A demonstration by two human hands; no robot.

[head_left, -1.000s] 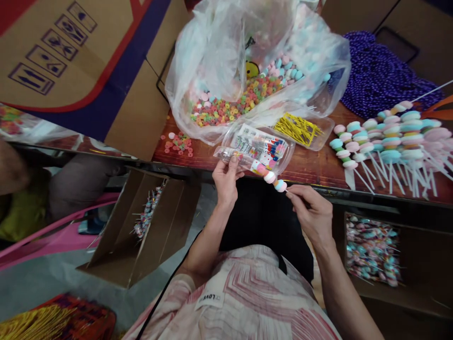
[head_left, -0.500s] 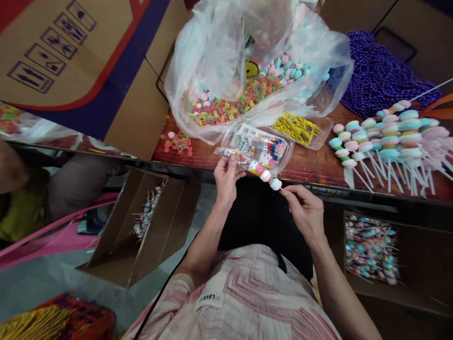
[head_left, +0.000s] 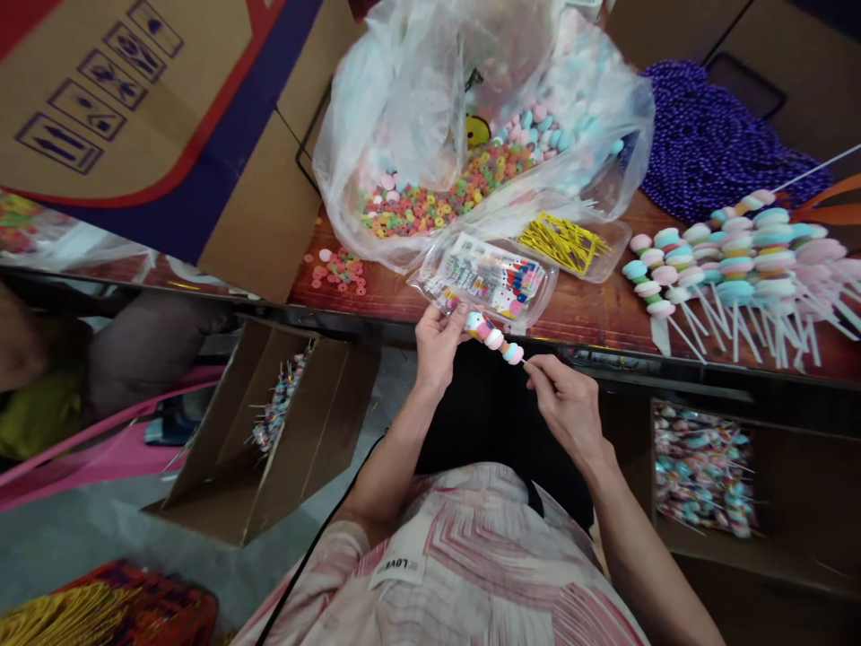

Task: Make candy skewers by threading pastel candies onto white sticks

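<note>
Left hand [head_left: 439,352] holds clear printed plastic sleeve [head_left: 476,324]. Pink, white and blue round-candy skewer [head_left: 512,353] slants between hands, upper end inside sleeve. Right hand [head_left: 569,402] pinches skewer's thin white stick at lower end. From skewer: flat printed packaging [head_left: 496,274] in clear tray [head_left: 552,292] at 12 o'clock; thin yellow ties [head_left: 563,242] near 1; piled pastel candy skewers [head_left: 738,260] between 2 and 3; small reddish ring candies [head_left: 342,272] near 10.

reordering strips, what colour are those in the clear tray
The strips are yellow, clearest in the head view.
</note>
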